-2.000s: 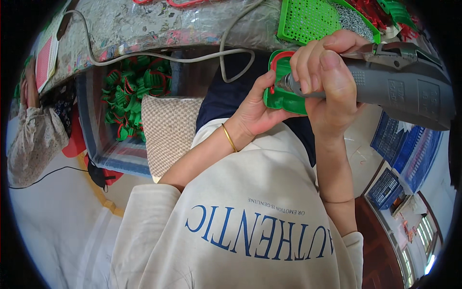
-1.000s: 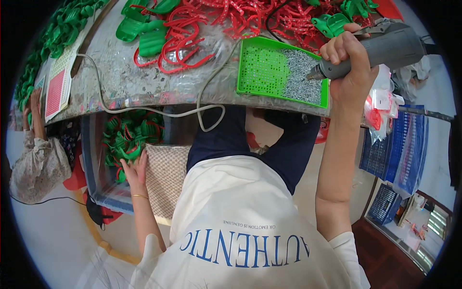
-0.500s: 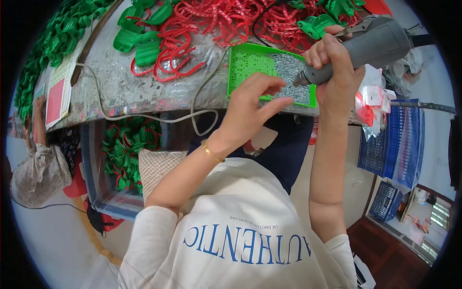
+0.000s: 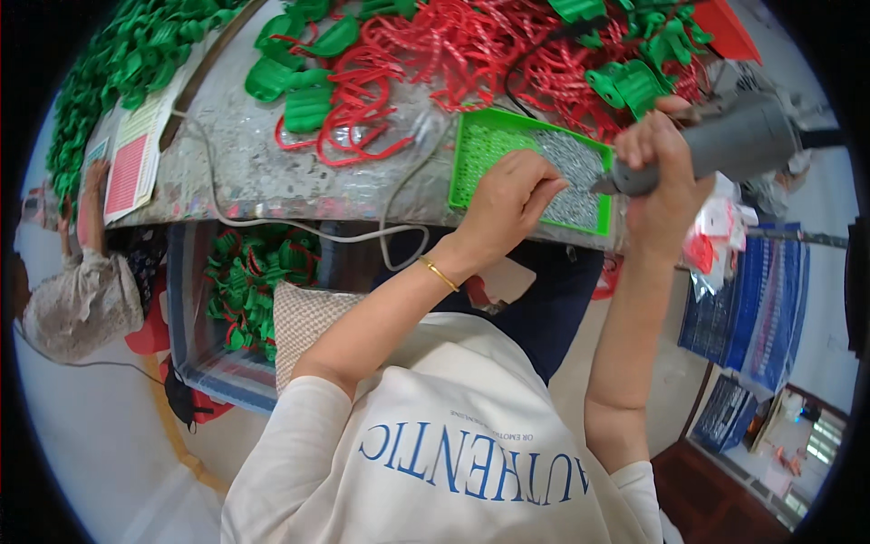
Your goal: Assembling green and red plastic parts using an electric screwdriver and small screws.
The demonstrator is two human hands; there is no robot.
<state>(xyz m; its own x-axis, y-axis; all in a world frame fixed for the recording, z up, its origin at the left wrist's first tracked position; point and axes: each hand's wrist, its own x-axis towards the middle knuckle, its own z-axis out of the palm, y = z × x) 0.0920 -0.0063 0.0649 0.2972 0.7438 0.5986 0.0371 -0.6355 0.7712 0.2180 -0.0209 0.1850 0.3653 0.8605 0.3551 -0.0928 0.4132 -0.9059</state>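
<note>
My right hand (image 4: pixel 660 154) is wrapped round a grey electric screwdriver (image 4: pixel 743 140), its tip pointing left. Over the front of a bright green tray (image 4: pixel 606 216) is my left hand (image 4: pixel 509 201), thumb and fingertips pinched together; anything between them is too small to make out. Many small silvery metal pieces (image 4: pixel 573 168), which look like screws, fill the tray's right part. Its left part shows a green perforated bottom, partly covered by my left hand.
Red bands (image 4: pixel 471 54) and green plastic claw-like parts (image 4: pixel 308 107) pile up behind the tray. A grey cable (image 4: pixel 272 220) runs along the table's front edge. Below stands a crate (image 4: pixel 186 317) of green-and-red pieces (image 4: pixel 249 281). At far left, another person's arm (image 4: pixel 93 213) reaches the table.
The fingers of my left hand have gone from spread to pinched. My right hand and the screwdriver have moved to the right relative to the tray. The whole view has shifted slightly.
</note>
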